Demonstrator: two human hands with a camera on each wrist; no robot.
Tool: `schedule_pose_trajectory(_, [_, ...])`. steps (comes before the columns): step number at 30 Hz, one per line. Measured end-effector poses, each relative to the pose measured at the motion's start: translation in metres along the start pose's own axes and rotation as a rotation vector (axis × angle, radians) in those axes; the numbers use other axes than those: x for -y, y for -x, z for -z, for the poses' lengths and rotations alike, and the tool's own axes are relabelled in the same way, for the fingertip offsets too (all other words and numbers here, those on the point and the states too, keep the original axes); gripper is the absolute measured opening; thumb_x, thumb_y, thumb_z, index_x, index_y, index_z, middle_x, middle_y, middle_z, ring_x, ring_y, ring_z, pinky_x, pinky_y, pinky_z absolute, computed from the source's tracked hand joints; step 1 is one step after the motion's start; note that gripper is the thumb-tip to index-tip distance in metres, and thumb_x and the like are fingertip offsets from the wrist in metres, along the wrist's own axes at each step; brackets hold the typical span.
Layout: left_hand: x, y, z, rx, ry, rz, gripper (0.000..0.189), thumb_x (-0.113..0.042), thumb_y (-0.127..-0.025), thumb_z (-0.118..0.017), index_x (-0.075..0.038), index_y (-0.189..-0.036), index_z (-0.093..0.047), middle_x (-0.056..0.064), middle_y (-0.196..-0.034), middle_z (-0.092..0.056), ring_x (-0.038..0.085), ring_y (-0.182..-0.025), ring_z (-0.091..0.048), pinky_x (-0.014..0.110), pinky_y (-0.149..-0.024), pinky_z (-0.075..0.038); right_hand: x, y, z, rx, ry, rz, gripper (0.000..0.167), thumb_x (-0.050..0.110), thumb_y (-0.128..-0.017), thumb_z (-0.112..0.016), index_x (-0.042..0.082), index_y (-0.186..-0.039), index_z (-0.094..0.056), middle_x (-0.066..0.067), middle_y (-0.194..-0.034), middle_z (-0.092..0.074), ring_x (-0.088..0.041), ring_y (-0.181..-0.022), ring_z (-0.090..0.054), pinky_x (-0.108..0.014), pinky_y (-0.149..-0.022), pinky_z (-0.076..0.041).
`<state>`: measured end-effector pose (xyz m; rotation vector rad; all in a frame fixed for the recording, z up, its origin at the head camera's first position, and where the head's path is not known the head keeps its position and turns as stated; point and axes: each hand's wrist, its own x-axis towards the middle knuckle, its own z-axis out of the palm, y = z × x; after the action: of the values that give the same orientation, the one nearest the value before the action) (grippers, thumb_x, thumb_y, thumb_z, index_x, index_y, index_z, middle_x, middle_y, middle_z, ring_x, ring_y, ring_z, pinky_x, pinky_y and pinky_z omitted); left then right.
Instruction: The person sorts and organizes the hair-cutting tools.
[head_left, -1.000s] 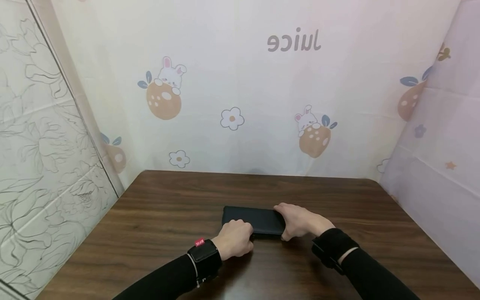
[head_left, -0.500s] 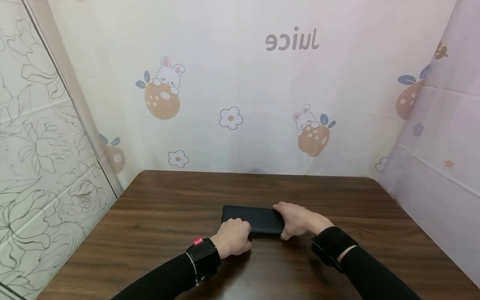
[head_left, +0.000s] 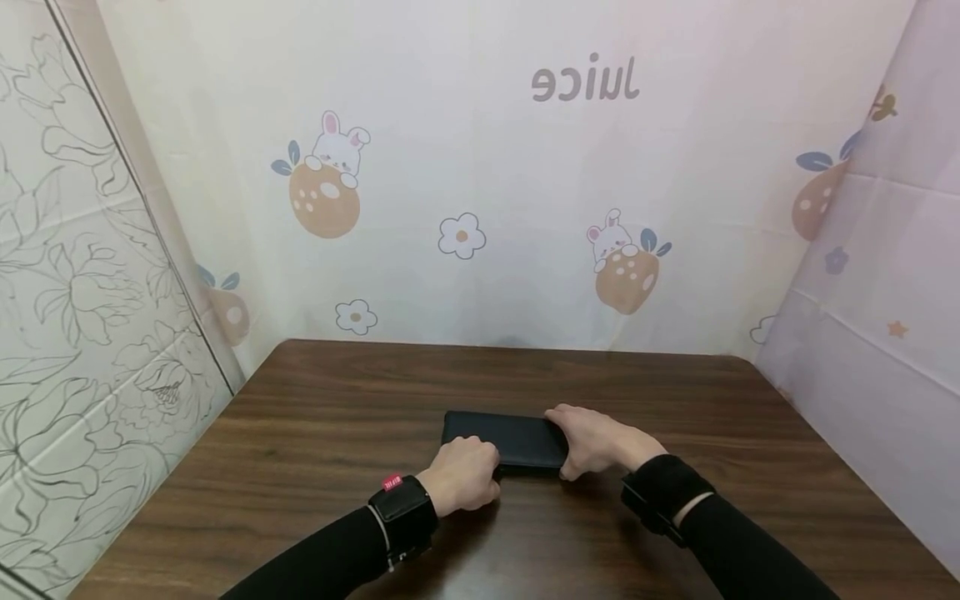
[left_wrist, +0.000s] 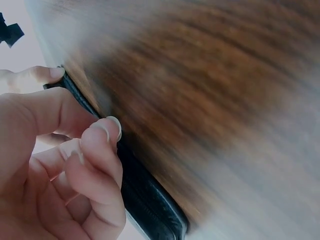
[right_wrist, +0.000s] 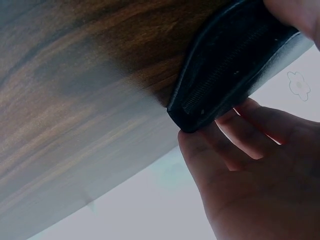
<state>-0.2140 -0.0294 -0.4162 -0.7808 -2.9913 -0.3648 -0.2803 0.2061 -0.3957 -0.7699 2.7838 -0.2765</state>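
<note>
A black zip wallet [head_left: 521,439] lies on the brown wooden table, its long side facing me. My right hand [head_left: 597,439] grips its right end, thumb at the near side and fingers at the far side. The zipper [right_wrist: 212,82] along its edge shows in the right wrist view. At the wallet's near edge my left hand [head_left: 461,477] is curled, its thumb and index finger pinched together. In the left wrist view these fingertips [left_wrist: 114,127] meet right at the wallet's edge [left_wrist: 150,197]; whatever small part they pinch is hidden between them.
The wooden table [head_left: 337,417] reaches back to a pale curtain [head_left: 525,167] with rabbit and fruit prints. A flower-patterned panel [head_left: 97,333] stands along the left, and another curtain side [head_left: 885,375] hangs along the right.
My left hand has shifted slightly left along the wallet's near edge. The right hand and the wallet stay nearly in place.
</note>
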Motion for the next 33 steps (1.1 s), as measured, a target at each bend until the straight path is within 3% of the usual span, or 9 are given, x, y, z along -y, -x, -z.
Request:
schedule_pose_trajectory(15, [0.0025,0.0031,0.0022,0.002,-0.016,0.006,0.025,-0.012,-0.084,-0.075,-0.015,-0.065,-0.058,-0.005,-0.059,-0.043,0.01,-0.051,-0.042,0.024,-0.047,-0.037,0.0016,0.001,0.0009,0.004,-0.024,-0.004,0.089,0.014,-0.073,-0.088,-0.002,-0.149,-0.044,-0.014,-0.143,-0.05,-0.028,-0.12,-0.055,-0.045,-0.098,-0.046])
schedule_pose_trajectory(33, [0.0058,0.0016,0.001,0.01,0.003,0.011,0.031,-0.01,-0.083,-0.073,-0.016,-0.061,-0.053,-0.005,-0.057,-0.038,0.01,-0.049,-0.039,0.024,-0.046,-0.032,0.0008,-0.0004,0.0005,0.004,-0.015,-0.011,0.089,0.014,-0.071,-0.088,-0.001,-0.148,-0.046,-0.013,-0.142,-0.051,-0.026,-0.119,-0.055,-0.045,-0.098,-0.046])
